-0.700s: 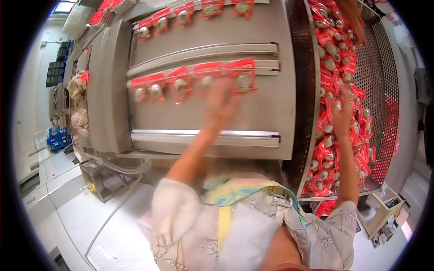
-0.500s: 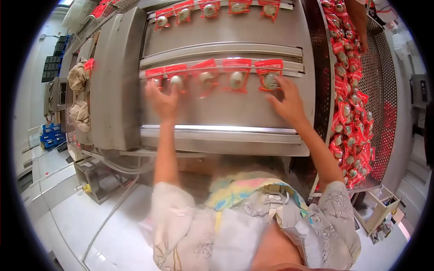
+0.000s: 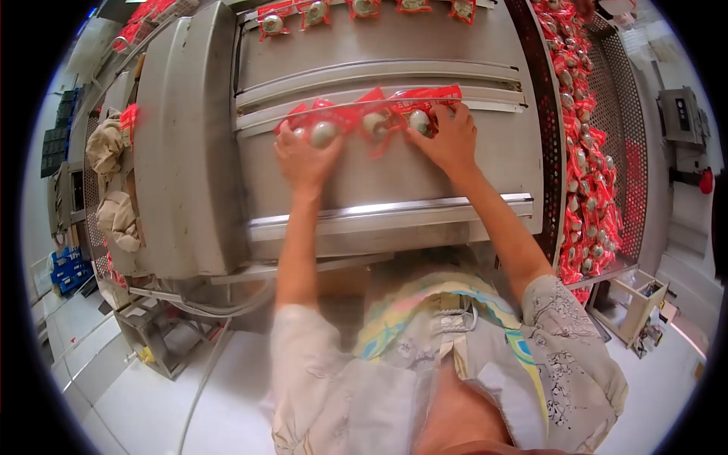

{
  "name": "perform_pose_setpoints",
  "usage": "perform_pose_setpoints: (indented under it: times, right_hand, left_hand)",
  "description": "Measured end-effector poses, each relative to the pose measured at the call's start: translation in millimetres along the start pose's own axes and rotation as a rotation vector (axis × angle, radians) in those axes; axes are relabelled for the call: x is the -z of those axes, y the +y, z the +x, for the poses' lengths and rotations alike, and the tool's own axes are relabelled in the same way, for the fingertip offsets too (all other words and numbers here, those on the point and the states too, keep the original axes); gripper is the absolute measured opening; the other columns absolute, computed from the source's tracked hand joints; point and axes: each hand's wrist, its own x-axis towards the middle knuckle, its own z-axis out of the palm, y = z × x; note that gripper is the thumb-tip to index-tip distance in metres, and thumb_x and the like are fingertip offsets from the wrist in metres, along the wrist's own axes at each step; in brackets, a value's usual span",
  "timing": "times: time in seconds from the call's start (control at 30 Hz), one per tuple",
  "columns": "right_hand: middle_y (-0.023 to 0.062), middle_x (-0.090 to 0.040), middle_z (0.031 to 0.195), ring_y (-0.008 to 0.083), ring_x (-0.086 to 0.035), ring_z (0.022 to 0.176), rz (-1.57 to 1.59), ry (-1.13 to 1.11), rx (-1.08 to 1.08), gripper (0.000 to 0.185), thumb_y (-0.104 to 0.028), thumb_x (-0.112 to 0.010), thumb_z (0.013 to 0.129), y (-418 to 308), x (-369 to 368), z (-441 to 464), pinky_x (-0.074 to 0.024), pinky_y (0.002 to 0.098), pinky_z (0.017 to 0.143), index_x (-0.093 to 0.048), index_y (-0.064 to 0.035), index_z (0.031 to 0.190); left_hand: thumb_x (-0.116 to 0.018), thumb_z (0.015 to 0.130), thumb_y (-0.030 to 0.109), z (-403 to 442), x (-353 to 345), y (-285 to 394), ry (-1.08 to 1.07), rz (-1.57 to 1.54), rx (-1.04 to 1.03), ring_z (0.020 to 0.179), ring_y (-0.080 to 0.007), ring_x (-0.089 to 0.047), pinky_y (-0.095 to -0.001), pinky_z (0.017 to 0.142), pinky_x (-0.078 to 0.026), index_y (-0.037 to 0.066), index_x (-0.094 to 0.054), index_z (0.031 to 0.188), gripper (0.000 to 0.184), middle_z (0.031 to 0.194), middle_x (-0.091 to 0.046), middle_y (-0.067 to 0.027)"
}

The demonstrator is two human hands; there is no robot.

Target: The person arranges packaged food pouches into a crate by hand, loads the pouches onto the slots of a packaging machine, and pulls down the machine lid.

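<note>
In the head view, a perforated bin [image 3: 626, 136] runs down the right of the frame, holding a long heap of red packets [image 3: 588, 193], many showing a pale, rounded item through clear film. At the upper left, a basket [image 3: 180, 7] also holds red packets, and below it two bunched cloths [image 3: 106, 146] lie in a perforated tray [image 3: 91, 178] beside the metal housing [image 3: 182, 144]. Blue crates [image 3: 70, 271] stand at the left edge. In the centre, the middle row of packets [image 3: 374, 123] lies bunched on the steel table [image 3: 379, 178], along the middle rail [image 3: 364, 73]; a thin rod [image 3: 349, 104] crosses its red tops. The left hand [image 3: 309, 157] curls its fingers and thumb around the left-end packets, while the right hand [image 3: 449, 142] grasps the right end likewise; their fingers partly hide those packets. Another row of packets [image 3: 364, 7] lies along the top edge, and the lower rail [image 3: 390, 211] crosses beneath both hands.
</note>
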Motion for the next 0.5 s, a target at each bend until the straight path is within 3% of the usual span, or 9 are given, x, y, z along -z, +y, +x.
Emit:
perform_pose_setpoints:
  times: [0.03, 0.13, 0.17, 0.27, 0.3, 0.33, 0.4, 0.5]
  right_hand:
    - [0.0175, -0.042, 0.115, 0.0388, -0.047, 0.099, 0.014, -0.058, -0.026, 0.061, -0.048, -0.076, 0.063, -2, 5, 1, -0.0394, 0.0504, 0.082, -0.054, -0.0138, 0.108]
    - [0.0172, -0.043, 0.114, 0.0388, -0.047, 0.102, -0.131, 0.041, 0.078, 0.062, -0.044, -0.076, 0.062, -7, 1, -7, -0.0402, 0.0487, 0.082, -0.054, -0.012, 0.11]
    - [0.0187, -0.048, 0.114, 0.038, -0.052, 0.096, -0.146, 0.104, 0.092, 0.058, -0.04, -0.076, 0.061, -10, 3, -8, -0.0434, 0.0458, 0.081, -0.056, -0.009, 0.106]
    - [0.0178, -0.051, 0.109, 0.0387, -0.052, 0.094, -0.022, 0.009, 0.117, 0.055, -0.037, -0.075, 0.062, -4, -1, -6, -0.0441, 0.046, 0.08, -0.056, -0.0088, 0.105]
    - [0.0178, -0.051, 0.107, 0.0366, -0.052, 0.095, -0.011, -0.066, 0.08, 0.051, -0.032, -0.074, 0.062, -9, 9, -5, -0.0458, 0.0435, 0.08, -0.056, -0.0088, 0.104]
    - [0.0163, -0.052, 0.107, 0.0331, -0.054, 0.094, 0.059, -0.103, 0.058, 0.051, -0.032, -0.074, 0.063, -6, 13, -7, -0.0465, 0.0407, 0.078, -0.056, -0.0089, 0.105]
    - [0.0135, -0.054, 0.108, 0.026, -0.056, 0.091, 0.203, -0.168, 0.018, 0.05, -0.031, -0.074, 0.067, 5, 19, -7, -0.0478, 0.035, 0.075, -0.055, -0.009, 0.107]
    - [0.0104, -0.057, 0.112, 0.0168, -0.058, 0.094, 0.966, -0.404, -0.282, 0.056, -0.035, -0.074, 0.07, 22, 23, -4, -0.0467, 0.0326, 0.075, -0.054, -0.0107, 0.115]
  left_hand:
    - [-0.08, 0.06, 0.051, -3, 8, 0, -0.01, -0.032, 0.01, 0.103, -0.0362, -0.053, -0.0433, 0.087, -0.045, 0.0, -0.043, 0.125, 0.091, 0.107, -0.055, -0.018]
    - [-0.081, 0.059, 0.051, -17, 37, 1, -0.301, -0.105, 0.148, 0.101, -0.0339, -0.056, -0.0427, 0.084, -0.047, -0.001, -0.048, 0.122, 0.088, 0.11, -0.056, -0.0183]
    - [-0.076, 0.068, 0.049, -23, 41, 0, -0.357, -0.189, 0.258, 0.098, -0.0297, -0.06, -0.0403, 0.081, -0.049, 0.0, -0.052, 0.119, 0.074, 0.11, -0.058, -0.0162]
    - [-0.063, 0.082, 0.048, -32, 27, -27, -0.644, -1.126, 0.599, 0.097, -0.0246, -0.062, -0.0394, 0.08, -0.052, 0.004, -0.052, 0.12, 0.059, 0.108, -0.062, -0.0126]
    - [-0.055, 0.087, 0.047, -31, 20, -25, -0.682, -1.362, 0.581, 0.097, -0.0238, -0.062, -0.04, 0.079, -0.052, 0.005, -0.052, 0.119, 0.053, 0.106, -0.063, -0.0107]
    - [-0.047, 0.091, 0.045, -29, 14, -23, -0.737, -1.595, 0.576, 0.096, -0.0229, -0.063, -0.0405, 0.079, -0.053, 0.007, -0.053, 0.119, 0.048, 0.103, -0.063, -0.0089]
    - [-0.045, 0.092, 0.045, -31, 7, -1, -0.67, -1.691, 0.65, 0.096, -0.0232, -0.063, -0.0411, 0.079, -0.053, 0.007, -0.053, 0.119, 0.047, 0.105, -0.063, -0.0086]
    - [-0.044, 0.092, 0.043, -28, -5, 28, -0.702, -1.782, 0.712, 0.103, -0.0241, -0.059, -0.0436, 0.085, -0.05, 0.009, -0.053, 0.119, 0.044, 0.112, -0.061, -0.0074]
